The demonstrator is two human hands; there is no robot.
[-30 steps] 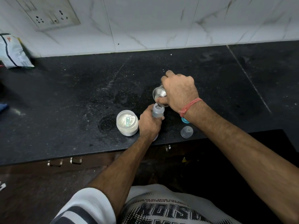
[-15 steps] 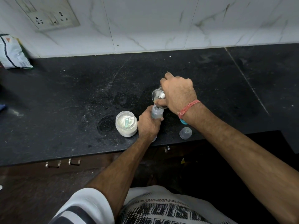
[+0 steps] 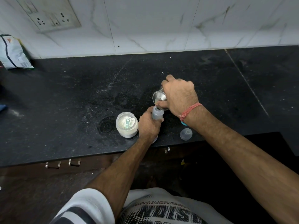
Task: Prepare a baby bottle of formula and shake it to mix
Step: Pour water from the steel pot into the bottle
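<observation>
White striped sleeve (image 3: 84, 206), red wrist thread (image 3: 191, 110)

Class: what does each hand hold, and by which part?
Left hand grips the clear baby bottle round its lower body; right hand holds the tilted small steel cup by its side.

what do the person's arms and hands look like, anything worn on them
Both forearms are bare and hairy, with no gloves, rings or watch to be seen. The right hand has a band of red-orange thread wound several times round its wrist. The left hand wears nothing visible at the wrist; higher up that arm is a short white sleeve with dark grey stripes.
</observation>
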